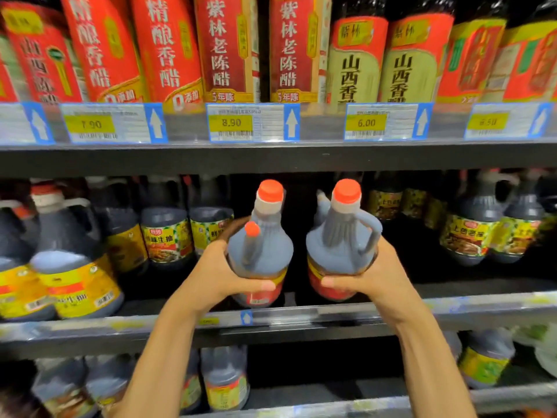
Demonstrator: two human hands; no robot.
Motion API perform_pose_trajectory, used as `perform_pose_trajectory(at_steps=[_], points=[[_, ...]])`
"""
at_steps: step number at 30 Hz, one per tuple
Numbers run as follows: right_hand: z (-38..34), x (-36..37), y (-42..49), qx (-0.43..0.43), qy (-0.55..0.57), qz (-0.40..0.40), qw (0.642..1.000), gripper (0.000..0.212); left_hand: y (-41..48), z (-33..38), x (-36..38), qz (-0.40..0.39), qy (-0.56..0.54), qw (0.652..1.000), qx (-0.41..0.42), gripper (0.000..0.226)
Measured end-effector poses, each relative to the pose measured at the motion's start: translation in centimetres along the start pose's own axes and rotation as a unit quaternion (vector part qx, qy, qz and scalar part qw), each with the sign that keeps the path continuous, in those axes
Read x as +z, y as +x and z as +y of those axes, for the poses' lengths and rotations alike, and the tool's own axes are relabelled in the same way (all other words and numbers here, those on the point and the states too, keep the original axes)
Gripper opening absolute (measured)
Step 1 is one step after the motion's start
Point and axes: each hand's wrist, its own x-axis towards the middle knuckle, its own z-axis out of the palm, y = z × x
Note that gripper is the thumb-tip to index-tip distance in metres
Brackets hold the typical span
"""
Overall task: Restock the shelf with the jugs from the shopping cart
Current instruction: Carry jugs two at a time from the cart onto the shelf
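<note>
Shelving fills the view in three tiers; at the front of the middle shelf (452, 309), in a dark gap between stocked rows, the person holds two dark jugs upright and side by side, just apart; the left hand (223, 276) wraps the belly of the left jug (262, 251), thumb laid across its red and yellow label, the other fingers curled round the far side; the right hand (373, 273) grips the right jug (337, 248) in the same way, thumb pointing inward over the label; each jug has an orange cap, and the right jug's handle faces right, just above the hand; the left jug shows a second, smaller orange cap lower on its shoulder; both bases sit low at the shelf's front rail, but whether they rest on the board cannot be told; yellow-labelled jugs (75, 267) stand to the left on the same shelf and neighbouring jugs (470, 233) to the right; above, red-labelled bottles (168, 49) line the top shelf over price tags (230, 122) reading 7.90, 8.90 and 6.00; further jugs (224, 381) stand on the bottom shelf.
</note>
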Motion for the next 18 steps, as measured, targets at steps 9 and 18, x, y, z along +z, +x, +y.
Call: perform_pose_trajectory(at_steps=[9,18], points=[[3.5,1.0,3.0,0.056,0.058,-0.013,0.997,0.084,1.8,-1.6,-0.4,-0.009,-0.053,0.997,-0.046,0.093],[4.1,0.9,4.6,0.094,0.087,-0.061,0.990,0.079,2.8,-2.2,-0.9,-0.042,-0.061,0.995,-0.072,0.076]])
